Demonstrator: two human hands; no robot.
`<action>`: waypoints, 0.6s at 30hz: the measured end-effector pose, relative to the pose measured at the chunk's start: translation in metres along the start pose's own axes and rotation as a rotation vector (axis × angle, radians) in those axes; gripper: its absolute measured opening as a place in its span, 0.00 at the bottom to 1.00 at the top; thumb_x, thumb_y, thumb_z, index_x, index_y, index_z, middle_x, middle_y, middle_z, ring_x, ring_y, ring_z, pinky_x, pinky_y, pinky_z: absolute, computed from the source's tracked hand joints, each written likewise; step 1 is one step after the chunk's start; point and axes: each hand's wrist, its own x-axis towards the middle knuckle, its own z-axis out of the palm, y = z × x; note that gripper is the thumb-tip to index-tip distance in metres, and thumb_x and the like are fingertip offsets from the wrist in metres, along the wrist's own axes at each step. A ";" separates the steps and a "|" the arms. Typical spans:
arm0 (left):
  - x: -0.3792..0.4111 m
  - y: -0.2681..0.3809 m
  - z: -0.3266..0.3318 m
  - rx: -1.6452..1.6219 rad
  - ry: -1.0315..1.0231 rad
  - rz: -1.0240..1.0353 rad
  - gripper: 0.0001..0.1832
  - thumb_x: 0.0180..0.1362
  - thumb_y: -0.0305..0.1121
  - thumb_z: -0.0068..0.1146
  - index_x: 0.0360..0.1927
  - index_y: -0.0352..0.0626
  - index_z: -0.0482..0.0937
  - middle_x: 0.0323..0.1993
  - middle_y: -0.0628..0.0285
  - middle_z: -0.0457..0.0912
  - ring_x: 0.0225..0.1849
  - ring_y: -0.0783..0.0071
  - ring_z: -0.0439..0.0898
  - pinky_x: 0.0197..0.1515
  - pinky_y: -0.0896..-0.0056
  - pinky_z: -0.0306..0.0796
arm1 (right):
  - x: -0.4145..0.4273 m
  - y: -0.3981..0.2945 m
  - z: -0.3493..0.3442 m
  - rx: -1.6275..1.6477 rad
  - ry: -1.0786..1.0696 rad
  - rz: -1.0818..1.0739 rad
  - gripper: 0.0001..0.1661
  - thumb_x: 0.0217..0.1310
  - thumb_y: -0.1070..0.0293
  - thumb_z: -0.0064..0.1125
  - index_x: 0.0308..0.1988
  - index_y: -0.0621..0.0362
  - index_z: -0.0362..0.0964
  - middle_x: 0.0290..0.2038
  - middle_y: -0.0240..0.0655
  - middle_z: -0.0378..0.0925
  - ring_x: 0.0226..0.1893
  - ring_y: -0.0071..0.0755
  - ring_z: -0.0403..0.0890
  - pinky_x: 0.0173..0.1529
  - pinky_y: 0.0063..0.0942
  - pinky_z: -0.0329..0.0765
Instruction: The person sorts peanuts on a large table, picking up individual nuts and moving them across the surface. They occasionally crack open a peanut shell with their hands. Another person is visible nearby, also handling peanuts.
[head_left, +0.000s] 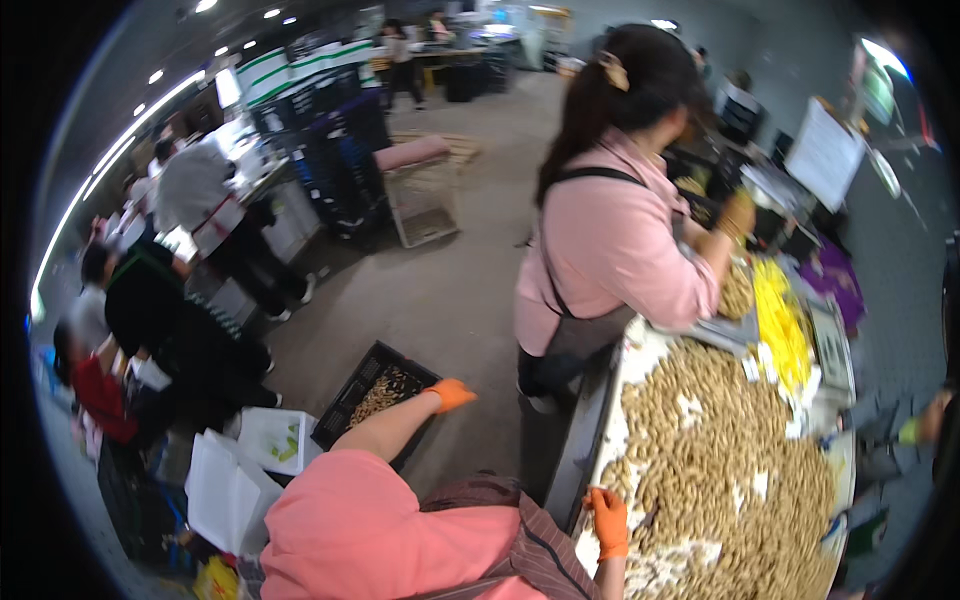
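My left hand (451, 395), in an orange glove, reaches out over the right rim of a black plastic crate (341, 390). Small brown pieces (382, 394) lie inside that crate on the floor. Nothing shows in this hand, and its fingers are too blurred to tell apart. My right hand (609, 523), also gloved in orange, is at the near edge of a white-topped table (637, 337), with its fingers bent. Whether it pinches something is unclear. Beside it spreads a thick layer of small tan elongated pieces (720, 442), resembling unshelled peanuts.
A co-worker in a pink shirt (600, 232) stands at the table's far end. Yellow mesh bags (780, 322) lie by a scale (829, 345). A white foam box (277, 439) and its lid (225, 491) stand left. Stacked dark crates (337, 157) and several people are farther off.
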 end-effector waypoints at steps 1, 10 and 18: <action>-0.008 0.066 0.004 0.074 -0.049 0.128 0.23 0.60 0.48 0.49 0.44 0.38 0.80 0.51 0.49 0.79 0.53 0.50 0.76 0.56 0.55 0.69 | -0.011 -0.002 -0.008 -0.019 0.074 0.023 0.19 0.65 0.59 0.55 0.42 0.66 0.78 0.30 0.36 0.82 0.29 0.25 0.79 0.35 0.23 0.74; -0.022 0.295 0.080 -0.089 -0.252 0.867 0.12 0.59 0.35 0.56 0.43 0.42 0.82 0.41 0.55 0.81 0.46 0.55 0.78 0.50 0.62 0.71 | -0.051 0.008 -0.042 -0.005 0.325 0.063 0.24 0.64 0.50 0.52 0.43 0.61 0.78 0.34 0.39 0.83 0.35 0.36 0.82 0.42 0.30 0.75; -0.042 0.391 0.169 0.240 -0.394 1.432 0.26 0.57 0.40 0.60 0.59 0.47 0.72 0.62 0.55 0.69 0.64 0.53 0.65 0.66 0.50 0.56 | -0.102 0.035 -0.045 0.281 0.638 0.270 0.21 0.64 0.54 0.54 0.45 0.62 0.78 0.34 0.35 0.82 0.36 0.29 0.80 0.42 0.26 0.74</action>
